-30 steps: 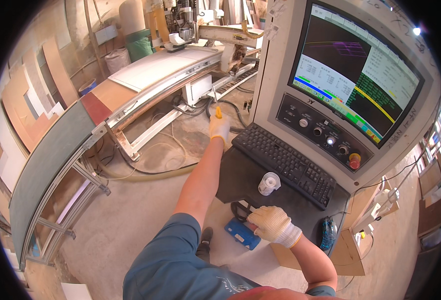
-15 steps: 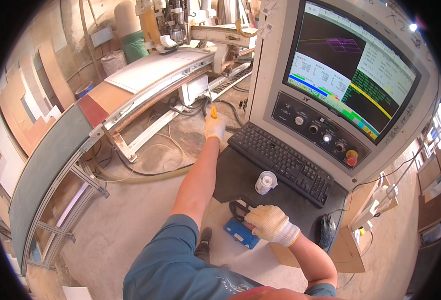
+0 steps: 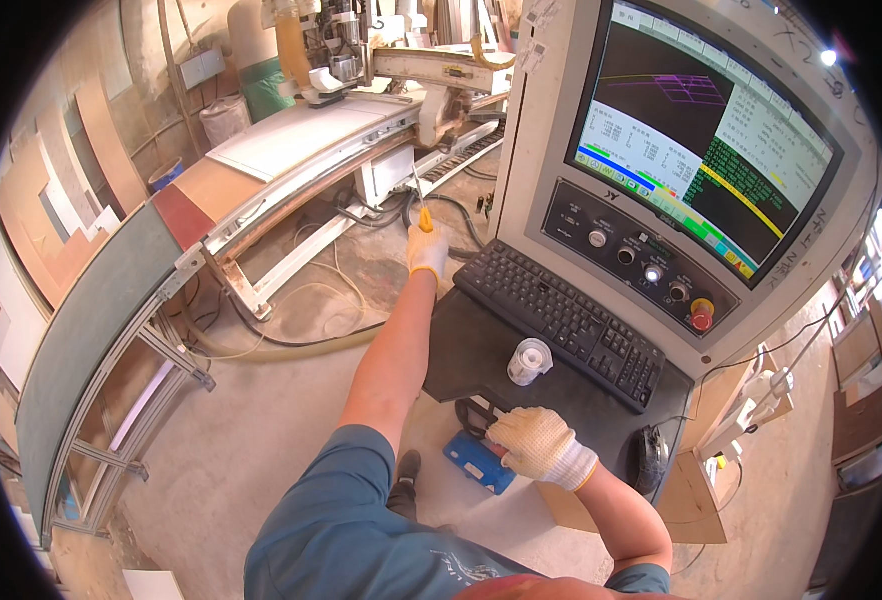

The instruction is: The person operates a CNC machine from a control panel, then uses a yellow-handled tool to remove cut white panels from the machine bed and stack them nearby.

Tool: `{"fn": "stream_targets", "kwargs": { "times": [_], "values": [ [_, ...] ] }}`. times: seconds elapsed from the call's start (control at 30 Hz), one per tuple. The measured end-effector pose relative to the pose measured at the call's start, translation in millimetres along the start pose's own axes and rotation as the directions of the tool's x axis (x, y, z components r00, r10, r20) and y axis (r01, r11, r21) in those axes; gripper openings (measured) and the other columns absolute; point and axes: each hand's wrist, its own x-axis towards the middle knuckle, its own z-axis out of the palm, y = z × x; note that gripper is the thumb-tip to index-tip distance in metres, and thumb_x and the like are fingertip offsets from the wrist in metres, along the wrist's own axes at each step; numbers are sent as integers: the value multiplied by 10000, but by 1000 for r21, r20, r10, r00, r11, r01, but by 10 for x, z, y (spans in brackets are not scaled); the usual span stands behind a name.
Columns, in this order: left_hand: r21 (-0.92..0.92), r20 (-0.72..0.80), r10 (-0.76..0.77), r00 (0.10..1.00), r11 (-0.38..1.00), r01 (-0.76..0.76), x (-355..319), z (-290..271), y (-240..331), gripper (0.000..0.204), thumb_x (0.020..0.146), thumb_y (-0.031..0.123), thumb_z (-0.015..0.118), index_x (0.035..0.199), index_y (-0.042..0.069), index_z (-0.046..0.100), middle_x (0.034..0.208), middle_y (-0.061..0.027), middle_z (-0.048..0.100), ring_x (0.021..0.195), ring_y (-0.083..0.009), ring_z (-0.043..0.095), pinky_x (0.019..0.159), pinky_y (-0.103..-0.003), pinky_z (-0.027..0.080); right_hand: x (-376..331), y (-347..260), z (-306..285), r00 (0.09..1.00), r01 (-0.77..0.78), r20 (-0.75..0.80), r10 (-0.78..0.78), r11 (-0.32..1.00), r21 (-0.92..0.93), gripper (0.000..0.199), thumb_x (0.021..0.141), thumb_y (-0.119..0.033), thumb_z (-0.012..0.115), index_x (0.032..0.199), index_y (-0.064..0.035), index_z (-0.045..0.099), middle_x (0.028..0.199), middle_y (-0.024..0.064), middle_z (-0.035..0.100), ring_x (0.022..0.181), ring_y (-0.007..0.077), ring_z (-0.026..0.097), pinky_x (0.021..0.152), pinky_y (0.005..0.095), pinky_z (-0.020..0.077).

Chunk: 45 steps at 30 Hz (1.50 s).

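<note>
Far to the left a long curved machine bed sweeps round on a grey metal frame, and a white panel lies flat on the table farther back, under the machine head. Pale hoses and dark cables trail over the dusty floor below it. Next along, the person's left arm stretches straight out from a blue-grey sleeve, and the left hand, in a cream knit glove, is closed in a fist around the yellow handle of a screwdriver, whose thin shaft points up and away towards the machine. The tool is held in the air just off the left end of the black keyboard, not touching it. The keyboard sits on the console's dark shelf, and a small white roll stands on that shelf just in front of the keys. At the shelf's near edge the right hand, gloved the same way, rests palm down with its fingers curled loosely over the end of a flat blue object; a dark scissor-like handle lies just beside it. Above the keyboard are a panel of knobs with a red button and a large lit screen. A black mouse sits at the shelf's right end.
</note>
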Motion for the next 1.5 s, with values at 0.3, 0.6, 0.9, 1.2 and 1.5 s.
{"fn": "stream_targets", "kwargs": {
  "times": [0.3,0.6,0.9,1.2,1.5],
  "values": [
    [-35,-63,-11,998,999,9,-41,37,-16,417,876,335,666,1060,-38,703,980,-261,743,967,-426,721,814,-471,539,1,-15,-37,998,-8,55,8,1000,-11,196,894,-264,692,995,-96,700,997,116,708,967,337,689,830,464,561],
    [-29,34,-57,998,998,58,-132,-65,127,499,881,349,644,1189,-43,622,1118,-310,721,1110,-443,701,957,-488,532,1,-17,-31,998,-17,55,17,1000,-10,204,875,-261,709,1005,-104,706,1003,111,709,975,337,689,836,462,556],
    [-74,60,-57,997,995,61,-89,-36,74,476,899,343,641,1188,-35,618,1110,-304,724,1107,-446,700,947,-495,536,6,6,-32,995,-20,94,22,1000,-21,298,779,-294,789,998,-113,702,999,95,702,989,328,691,843,457,559],
    [-108,103,-45,994,993,56,109,133,-146,441,912,307,640,1202,-25,616,1150,-309,715,1134,-460,685,949,-499,538,16,14,-16,996,-15,82,17,1000,-20,296,775,-280,779,1004,-110,699,998,100,702,985,329,690,843,458,559],
    [-111,25,-36,999,993,38,228,197,-279,277,920,228,629,998,-34,678,858,-173,737,790,-347,713,739,-490,552,16,25,7,998,64,-23,-63,997,37,192,813,-263,709,899,-103,647,918,98,667,906,354,654,762,496,542]
  ]
}}
